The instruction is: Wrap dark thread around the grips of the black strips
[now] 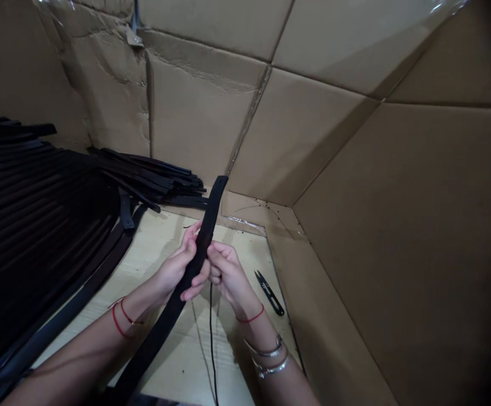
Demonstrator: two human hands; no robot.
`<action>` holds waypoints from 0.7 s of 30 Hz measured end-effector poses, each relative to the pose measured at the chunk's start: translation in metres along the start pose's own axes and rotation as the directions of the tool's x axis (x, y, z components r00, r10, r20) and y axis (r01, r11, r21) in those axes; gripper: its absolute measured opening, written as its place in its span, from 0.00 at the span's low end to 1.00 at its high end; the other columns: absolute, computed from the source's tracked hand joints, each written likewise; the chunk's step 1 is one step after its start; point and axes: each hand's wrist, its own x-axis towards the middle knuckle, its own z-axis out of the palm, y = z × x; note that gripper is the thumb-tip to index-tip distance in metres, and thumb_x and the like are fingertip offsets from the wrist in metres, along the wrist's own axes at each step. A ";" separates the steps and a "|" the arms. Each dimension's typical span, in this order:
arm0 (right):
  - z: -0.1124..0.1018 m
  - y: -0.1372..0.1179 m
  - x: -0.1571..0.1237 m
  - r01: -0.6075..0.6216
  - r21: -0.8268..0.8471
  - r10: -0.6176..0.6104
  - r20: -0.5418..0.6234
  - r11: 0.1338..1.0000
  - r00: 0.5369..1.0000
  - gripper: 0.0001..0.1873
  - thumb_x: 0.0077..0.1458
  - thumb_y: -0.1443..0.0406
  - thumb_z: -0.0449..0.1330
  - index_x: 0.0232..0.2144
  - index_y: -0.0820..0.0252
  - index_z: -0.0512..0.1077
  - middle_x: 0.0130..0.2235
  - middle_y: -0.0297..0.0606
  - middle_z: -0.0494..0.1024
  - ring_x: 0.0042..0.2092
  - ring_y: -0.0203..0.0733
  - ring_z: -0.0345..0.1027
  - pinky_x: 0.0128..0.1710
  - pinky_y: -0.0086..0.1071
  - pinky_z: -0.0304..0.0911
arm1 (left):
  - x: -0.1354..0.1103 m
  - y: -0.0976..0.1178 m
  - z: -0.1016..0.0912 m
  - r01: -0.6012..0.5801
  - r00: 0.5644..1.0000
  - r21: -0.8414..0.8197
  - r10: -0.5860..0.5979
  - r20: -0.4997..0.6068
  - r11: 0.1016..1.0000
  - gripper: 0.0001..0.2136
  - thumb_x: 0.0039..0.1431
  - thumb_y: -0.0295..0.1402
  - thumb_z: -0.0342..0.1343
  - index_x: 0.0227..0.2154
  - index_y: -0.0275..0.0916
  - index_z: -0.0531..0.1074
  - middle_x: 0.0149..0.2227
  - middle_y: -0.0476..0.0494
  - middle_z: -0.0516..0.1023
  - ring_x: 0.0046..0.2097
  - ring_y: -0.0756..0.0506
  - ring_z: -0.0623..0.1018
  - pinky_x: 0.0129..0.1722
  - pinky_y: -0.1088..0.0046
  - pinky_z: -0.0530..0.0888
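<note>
A long black strap runs slantwise up from the bottom edge, its far end narrow with a small hole. My left hand is wrapped round it, thumb on top and fingertips showing at the right edge. Against that same edge, my right hand is closed in a pinch, its thumb and finger touching the strap. A thin black cord hangs down from under the right fingers; its upper end is hidden by them. Black thread snips lie on the pale board to the right of my right hand.
Many black straps are piled in a large stack on the left, with a looser bundle behind. Cardboard walls rise at the back and right. The pale work board lies beneath my hands.
</note>
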 end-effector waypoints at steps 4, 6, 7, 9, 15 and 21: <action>-0.002 0.003 0.001 0.005 0.026 -0.004 -0.035 1.000 0.999 0.20 0.50 0.50 0.65 0.29 0.64 0.74 0.13 0.26 0.63 0.14 0.27 0.44 0.13 0.22 0.36 | -0.002 0.002 0.003 0.087 0.995 0.090 -0.083 -0.046 0.992 0.32 0.62 0.55 0.45 0.60 0.44 0.43 0.17 0.57 0.70 0.13 0.51 0.68 0.12 0.83 0.62; -0.002 0.006 0.002 0.018 0.036 -0.014 -0.087 0.999 0.996 0.18 0.49 0.53 0.67 0.27 0.64 0.73 0.14 0.25 0.63 0.14 0.26 0.45 0.13 0.22 0.37 | -0.002 0.003 0.001 0.100 0.988 0.279 -0.063 -0.138 0.955 0.31 0.59 0.52 0.53 0.57 0.40 0.50 0.18 0.56 0.71 0.17 0.50 0.71 0.15 0.80 0.67; -0.002 0.007 0.003 0.027 0.042 -0.022 -0.120 0.999 0.993 0.17 0.48 0.55 0.69 0.26 0.64 0.72 0.14 0.24 0.62 0.14 0.25 0.44 0.13 0.22 0.36 | -0.003 0.003 0.000 0.093 0.981 0.395 -0.017 -0.191 0.914 0.29 0.58 0.50 0.56 0.55 0.39 0.55 0.19 0.56 0.71 0.18 0.50 0.72 0.17 0.79 0.68; 0.000 0.011 0.004 0.047 0.055 -0.036 -0.178 0.997 0.983 0.16 0.47 0.58 0.70 0.24 0.64 0.71 0.15 0.22 0.59 0.15 0.23 0.40 0.13 0.21 0.35 | -0.004 0.002 -0.004 0.077 0.956 0.596 0.111 -0.272 0.799 0.22 0.58 0.46 0.57 0.48 0.37 0.65 0.19 0.54 0.72 0.20 0.49 0.73 0.21 0.77 0.70; 0.009 0.016 0.002 0.052 0.098 -0.030 -0.218 0.994 0.975 0.14 0.48 0.59 0.69 0.28 0.64 0.72 0.16 0.24 0.63 0.14 0.24 0.43 0.12 0.21 0.48 | -0.004 -0.003 -0.006 0.048 0.910 0.681 0.249 -0.331 0.731 0.14 0.62 0.44 0.51 0.34 0.37 0.70 0.23 0.49 0.74 0.20 0.48 0.74 0.20 0.75 0.71; 0.006 0.004 -0.002 -0.016 0.105 0.027 -0.098 0.994 0.995 0.15 0.51 0.56 0.67 0.27 0.60 0.69 0.13 0.21 0.59 0.13 0.32 0.55 0.17 0.29 0.65 | -0.003 0.005 0.003 -0.069 0.947 0.378 0.179 -0.267 0.923 0.34 0.61 0.44 0.54 0.64 0.38 0.46 0.21 0.54 0.74 0.19 0.49 0.74 0.20 0.75 0.73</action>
